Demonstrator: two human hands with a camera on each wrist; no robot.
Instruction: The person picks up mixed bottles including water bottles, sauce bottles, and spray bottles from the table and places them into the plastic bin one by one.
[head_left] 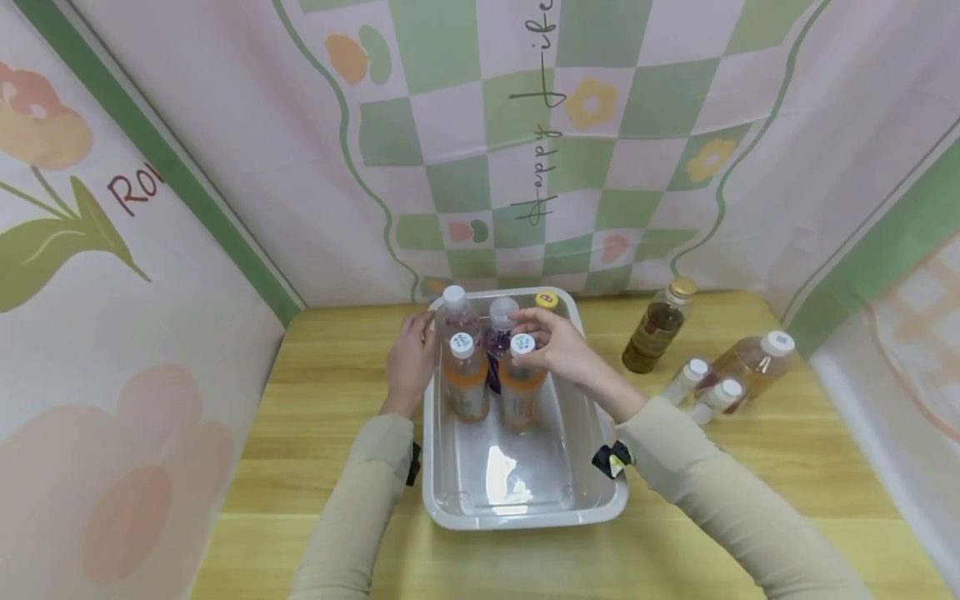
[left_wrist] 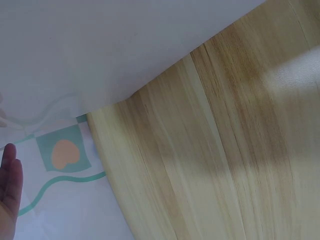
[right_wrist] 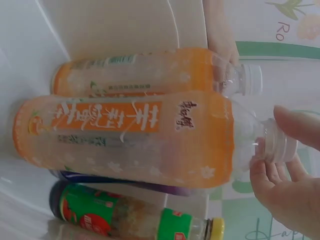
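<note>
In the head view, a white plastic tub (head_left: 517, 522) holds several bottles at its far end. My right hand (head_left: 555, 343) pinches the neck and white cap of a bottle with an orange label (head_left: 521, 398), thumb on one side and fingers on the other in the right wrist view. That bottle stands inside the tub, beside a matching orange-label bottle (head_left: 467, 392). My left hand (head_left: 411, 358) is at the tub's left rim, with fairly straight fingers (left_wrist: 12, 175) at the edge of the left wrist view.
Behind stand a clear-capped bottle with purple (head_left: 501, 321), a white-capped bottle (head_left: 454, 308) and a yellow-capped bottle with a green label (right_wrist: 175, 225). Right of the tub, on the wooden table (head_left: 322, 417), are a dark gold-capped bottle (head_left: 656, 329), a larger white-capped bottle (head_left: 746, 367) and two small bottles (head_left: 686, 382).
</note>
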